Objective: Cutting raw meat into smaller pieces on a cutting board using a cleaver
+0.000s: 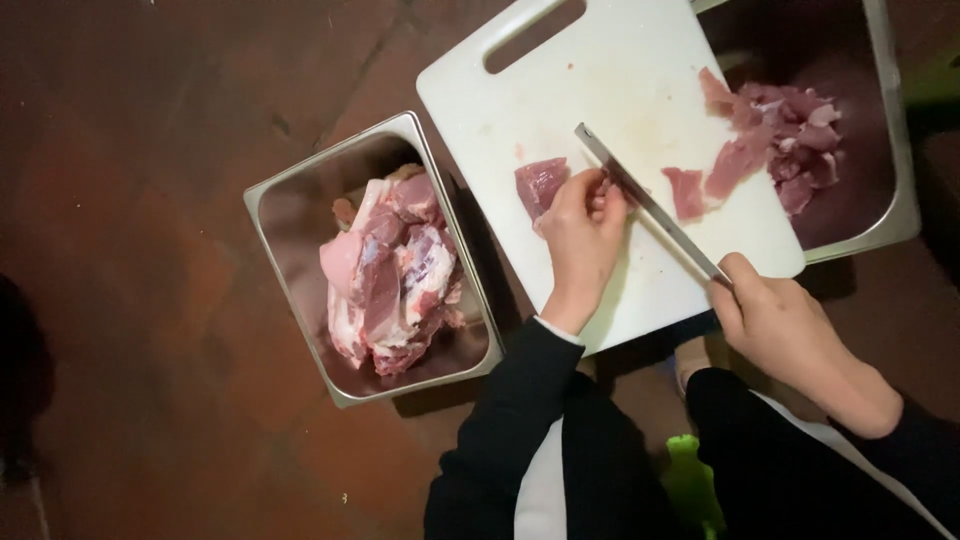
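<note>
Pinning a meat piece (540, 185) near the cutting board's (600, 70) left edge, the left hand (582, 235) is clenched on it; the knife (645, 200) is gripped by the right hand (785, 325), blade beside the left fingers.

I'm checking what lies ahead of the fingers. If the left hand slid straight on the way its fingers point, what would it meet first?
The left hand points up the white board, fingertips already on the meat chunk, beside the knife. Going on, it would likely push that chunk first; beyond it the board looks bare up to the handle slot.
</note>
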